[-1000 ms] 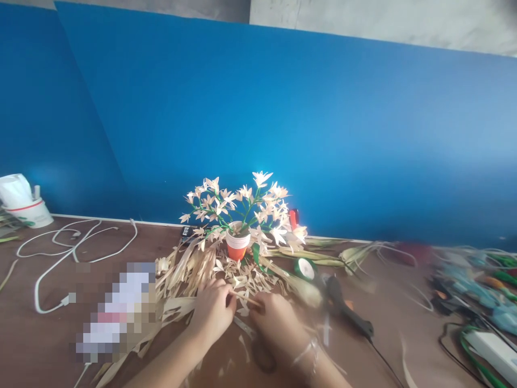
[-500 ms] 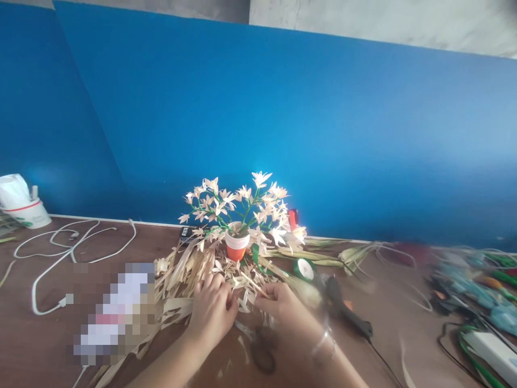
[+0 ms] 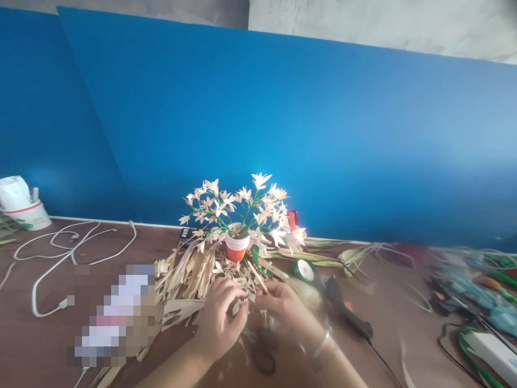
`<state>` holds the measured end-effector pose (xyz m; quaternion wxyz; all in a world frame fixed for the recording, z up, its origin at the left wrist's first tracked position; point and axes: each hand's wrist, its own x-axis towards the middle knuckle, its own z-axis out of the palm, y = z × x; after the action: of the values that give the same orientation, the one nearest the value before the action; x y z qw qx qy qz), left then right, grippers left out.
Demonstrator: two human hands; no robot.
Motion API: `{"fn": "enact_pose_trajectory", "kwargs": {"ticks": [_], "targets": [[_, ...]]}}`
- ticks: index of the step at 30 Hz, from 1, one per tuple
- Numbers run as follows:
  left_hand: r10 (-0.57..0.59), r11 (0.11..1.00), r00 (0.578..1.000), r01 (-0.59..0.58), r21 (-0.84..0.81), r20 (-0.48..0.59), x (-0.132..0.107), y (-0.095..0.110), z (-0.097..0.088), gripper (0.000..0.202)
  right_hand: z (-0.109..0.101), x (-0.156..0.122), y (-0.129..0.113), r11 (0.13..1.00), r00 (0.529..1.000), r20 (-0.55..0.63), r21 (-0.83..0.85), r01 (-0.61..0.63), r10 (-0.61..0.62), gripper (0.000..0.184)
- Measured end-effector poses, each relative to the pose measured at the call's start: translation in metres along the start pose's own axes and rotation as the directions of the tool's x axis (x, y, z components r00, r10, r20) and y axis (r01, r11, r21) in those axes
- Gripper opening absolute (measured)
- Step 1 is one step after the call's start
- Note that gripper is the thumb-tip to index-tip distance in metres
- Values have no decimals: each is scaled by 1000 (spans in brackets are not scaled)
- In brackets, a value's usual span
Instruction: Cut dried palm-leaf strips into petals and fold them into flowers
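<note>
My right hand is closed round a thin pale stick, which points up and to the left. Beside it, the thumb and fingertips of my left hand come close together near the stick's lower end; whatever is between them is too small to make out. Just beyond both hands stands a small orange-and-white pot with pale husk-like flowers on green stems. Dry strips and loose petal-like pieces lie around the pot. Below my hands, scissors lie blurred on the table.
To the right lie a green tape roll and a black glue gun with its cord. White cables and a white tub are at the left. A tangled pile fills the far right. A blue panel stands behind the table.
My left hand has moved right, toward my right hand, with its thumb and fingertips now extended toward it. The stick in my right hand has tilted more upright.
</note>
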<state>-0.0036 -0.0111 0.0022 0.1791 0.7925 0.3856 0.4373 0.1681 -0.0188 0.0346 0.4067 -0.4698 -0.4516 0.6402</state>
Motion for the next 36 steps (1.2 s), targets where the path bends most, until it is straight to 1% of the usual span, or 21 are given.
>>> {"fn": "enact_pose_trajectory", "kwargs": {"ticks": [2,4,5,7,9,11,13,14,16,18,20,23,25,28,31,36], "targets": [[-83,992,996,84,-94,15,1,2,1,7,3,0,1,998,999,-34,57,32,-30,22],[-177,962,984,175,-207,8,2,3,3,7,7,1,2,994,996,-60,82,68,-64,24],[-218,939,976,214,-270,15,3,3,4,9,9,1,3,993,993,-77,74,92,-87,25],[-280,876,958,283,-390,66,4,3,6,13,13,1,5,990,983,-117,24,142,-138,27],[-338,793,929,369,-484,153,5,2,8,16,16,1,7,984,969,-171,-25,175,-176,28],[-407,697,881,469,-543,240,5,0,10,21,17,1,8,984,961,-208,-42,175,-180,27],[-448,625,846,528,-574,290,4,-2,11,24,18,1,8,986,962,-219,-45,159,-165,27],[-455,609,839,537,-584,297,3,-3,12,25,18,1,8,987,964,-212,-50,154,-161,27],[-449,603,843,531,-595,297,3,-4,12,25,17,1,7,985,966,-196,-72,159,-171,27],[-434,619,851,521,-588,297,4,-3,11,25,16,0,6,981,967,-182,-102,164,-181,28],[-412,665,866,499,-556,284,5,0,8,24,16,0,6,983,970,-177,-107,149,-166,27],[-370,759,895,446,-474,251,9,6,3,20,15,-2,4,986,971,-186,-95,134,-150,27],[-359,784,902,431,-448,240,10,8,1,17,16,-3,2,983,965,-202,-112,145,-166,23],[-376,758,887,461,-461,270,9,9,1,16,18,-4,1,984,962,-220,-111,143,-164,18],[-394,732,868,494,-468,301,9,8,2,19,18,-3,0,982,960,-219,-110,151,-173,20],[-434,735,861,508,-449,264,9,4,4,27,13,-4,-1,964,966,-151,-197,181,-212,30]]}}
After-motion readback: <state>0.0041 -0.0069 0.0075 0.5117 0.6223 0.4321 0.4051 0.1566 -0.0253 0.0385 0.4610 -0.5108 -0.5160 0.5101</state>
